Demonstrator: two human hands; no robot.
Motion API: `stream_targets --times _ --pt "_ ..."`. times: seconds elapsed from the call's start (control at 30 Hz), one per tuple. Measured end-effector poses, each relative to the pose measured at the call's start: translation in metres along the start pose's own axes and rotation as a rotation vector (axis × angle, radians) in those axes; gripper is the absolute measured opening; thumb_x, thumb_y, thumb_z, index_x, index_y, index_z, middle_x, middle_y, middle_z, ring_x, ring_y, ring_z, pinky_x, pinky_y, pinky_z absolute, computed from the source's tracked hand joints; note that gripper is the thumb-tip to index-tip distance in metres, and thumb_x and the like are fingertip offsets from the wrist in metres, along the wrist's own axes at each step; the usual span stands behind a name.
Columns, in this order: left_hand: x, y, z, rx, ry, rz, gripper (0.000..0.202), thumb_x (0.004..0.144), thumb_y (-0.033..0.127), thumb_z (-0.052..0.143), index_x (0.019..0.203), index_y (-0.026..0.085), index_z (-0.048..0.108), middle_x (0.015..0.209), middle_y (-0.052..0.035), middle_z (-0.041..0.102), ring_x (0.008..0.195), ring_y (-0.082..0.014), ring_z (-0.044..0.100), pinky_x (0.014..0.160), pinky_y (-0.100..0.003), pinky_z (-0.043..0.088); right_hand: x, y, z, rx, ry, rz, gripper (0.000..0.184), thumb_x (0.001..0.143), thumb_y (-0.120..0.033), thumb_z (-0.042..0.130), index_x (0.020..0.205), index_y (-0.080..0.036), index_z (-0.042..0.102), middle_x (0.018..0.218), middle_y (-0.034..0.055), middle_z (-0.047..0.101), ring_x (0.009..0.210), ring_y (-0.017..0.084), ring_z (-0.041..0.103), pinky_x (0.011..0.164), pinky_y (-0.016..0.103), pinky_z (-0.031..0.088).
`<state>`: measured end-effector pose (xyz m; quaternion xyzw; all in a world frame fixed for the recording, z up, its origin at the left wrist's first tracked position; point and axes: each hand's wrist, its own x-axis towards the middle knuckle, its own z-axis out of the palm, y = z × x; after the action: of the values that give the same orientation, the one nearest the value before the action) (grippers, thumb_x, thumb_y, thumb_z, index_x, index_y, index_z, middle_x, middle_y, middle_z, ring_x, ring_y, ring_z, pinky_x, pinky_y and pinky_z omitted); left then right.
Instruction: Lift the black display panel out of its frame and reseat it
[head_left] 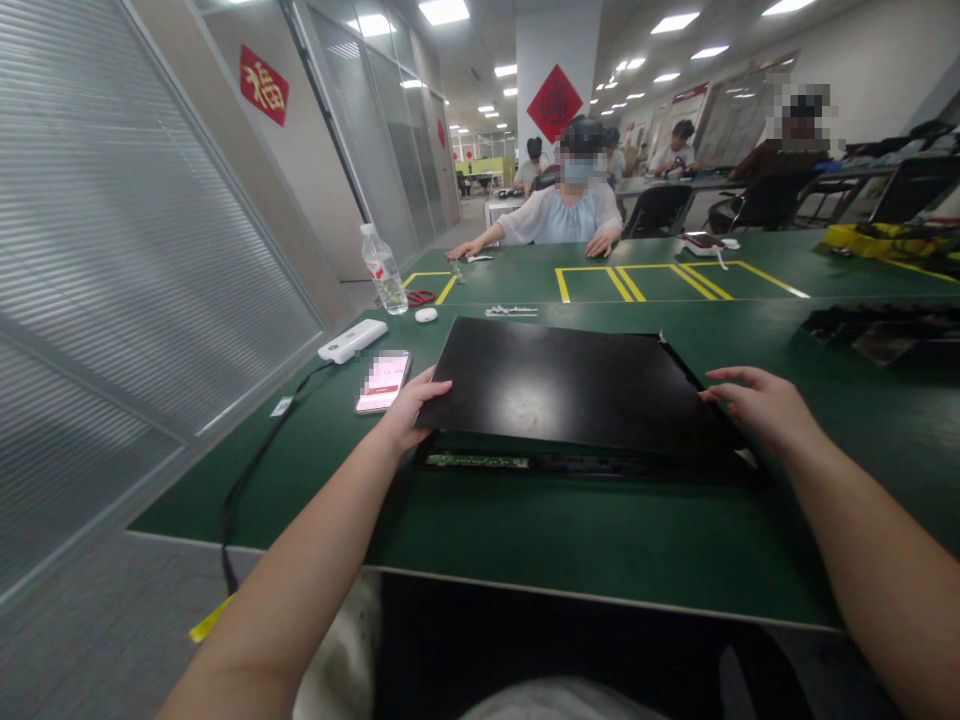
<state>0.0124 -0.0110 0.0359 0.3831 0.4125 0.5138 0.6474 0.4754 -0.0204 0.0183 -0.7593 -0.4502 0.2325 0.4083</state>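
A black, glossy screen panel lies over a dark frame, its near and left edges raised a little. Beneath the near edge a strip of green circuit board shows. My left hand grips the panel's left corner, thumb on top and fingers underneath. At the right edge, my right hand has its thumb and fingertips on the rim of the panel; the hold there looks light. Small pale tabs stick out at the right corners.
To the left are a phone, a white power strip with a cable, a water bottle, an earbud case and red scissors. Small white tools lie behind the panel. Dark parts sit right. A person sits opposite.
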Motion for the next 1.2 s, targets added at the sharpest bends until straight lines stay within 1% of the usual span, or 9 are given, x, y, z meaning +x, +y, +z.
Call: stream_targets --times 0.1,0.3,0.4,0.53,0.67,0.77,0.87,1.0,1.2 --pt "0.0 -0.001 -0.001 -0.005 -0.008 0.001 0.064 0.065 0.01 0.075 0.128 0.013 0.066 0.096 -0.0102 0.079 0.076 -0.0237 0.075 0.06 -0.027 0.058 -0.006 -0.008 0.0 -0.056 0.035 0.031 0.036 0.067 -0.031 0.072 0.101 -0.022 0.075 0.073 0.0027 0.068 0.065 0.016 0.055 0.061 0.03 0.042" --pt "0.002 -0.004 -0.002 0.017 -0.003 -0.004 0.065 0.066 0.01 0.078 0.13 0.015 0.065 0.092 -0.0083 0.079 0.079 -0.0241 0.076 0.066 -0.027 0.059 -0.017 -0.019 0.002 -0.102 0.023 0.038 0.033 0.071 -0.03 0.07 0.103 -0.021 0.075 0.07 0.0028 0.068 0.06 0.017 0.057 0.058 0.031 0.042" --pt "0.002 -0.005 -0.001 0.021 -0.004 -0.007 0.067 0.066 0.01 0.079 0.131 0.016 0.065 0.092 -0.0081 0.079 0.08 -0.0236 0.076 0.065 -0.027 0.059 -0.015 -0.017 0.002 -0.148 0.013 0.033 0.031 0.073 -0.03 0.067 0.102 -0.022 0.075 0.07 0.003 0.069 0.061 0.018 0.06 0.059 0.031 0.043" --pt "0.002 -0.005 -0.001 0.023 -0.002 -0.025 0.063 0.065 0.01 0.08 0.127 0.014 0.067 0.092 -0.0091 0.079 0.079 -0.0233 0.076 0.066 -0.027 0.058 -0.011 -0.012 0.003 -0.214 -0.019 0.015 0.031 0.077 -0.032 0.064 0.104 -0.022 0.076 0.072 0.0035 0.07 0.063 0.019 0.061 0.06 0.031 0.043" --pt "0.002 -0.005 -0.001 0.038 -0.02 -0.03 0.063 0.065 0.012 0.082 0.127 0.015 0.067 0.093 -0.0091 0.079 0.08 -0.0241 0.075 0.066 -0.028 0.058 -0.008 -0.01 0.004 -0.302 -0.016 -0.052 0.027 0.079 -0.031 0.063 0.099 -0.022 0.078 0.079 0.0046 0.072 0.073 0.02 0.063 0.067 0.032 0.044" --pt "0.002 -0.005 0.0 0.052 -0.035 -0.015 0.066 0.066 0.014 0.082 0.13 0.016 0.065 0.096 -0.0089 0.079 0.082 -0.0246 0.075 0.066 -0.028 0.058 -0.007 -0.011 0.003 -0.334 -0.021 -0.056 0.025 0.079 -0.031 0.063 0.096 -0.023 0.079 0.08 0.0047 0.072 0.076 0.021 0.064 0.069 0.032 0.044" --pt "0.002 -0.006 0.0 0.058 0.0 0.003 0.07 0.066 0.014 0.083 0.133 0.017 0.062 0.098 -0.0084 0.078 0.081 -0.0236 0.075 0.067 -0.029 0.057 -0.008 -0.012 0.002 -0.341 -0.02 -0.064 0.023 0.078 -0.031 0.063 0.093 -0.024 0.079 0.078 0.0049 0.072 0.075 0.021 0.064 0.068 0.032 0.044" --pt "0.003 -0.006 -0.001 0.041 0.061 -0.018 0.066 0.068 0.016 0.084 0.129 0.017 0.061 0.1 -0.0084 0.078 0.082 -0.0235 0.075 0.068 -0.03 0.058 -0.007 -0.01 0.001 -0.343 -0.026 -0.049 0.023 0.079 -0.032 0.063 0.094 -0.023 0.079 0.079 0.0055 0.072 0.071 0.02 0.063 0.066 0.032 0.045" --pt "0.003 -0.006 0.001 0.022 0.078 -0.013 0.063 0.071 0.015 0.083 0.13 0.019 0.059 0.102 -0.0083 0.077 0.081 -0.0228 0.075 0.068 -0.031 0.058 -0.001 -0.003 -0.001 -0.311 -0.043 -0.029 0.026 0.077 -0.036 0.067 0.097 -0.024 0.08 0.079 0.0042 0.072 0.07 0.02 0.062 0.066 0.033 0.046"
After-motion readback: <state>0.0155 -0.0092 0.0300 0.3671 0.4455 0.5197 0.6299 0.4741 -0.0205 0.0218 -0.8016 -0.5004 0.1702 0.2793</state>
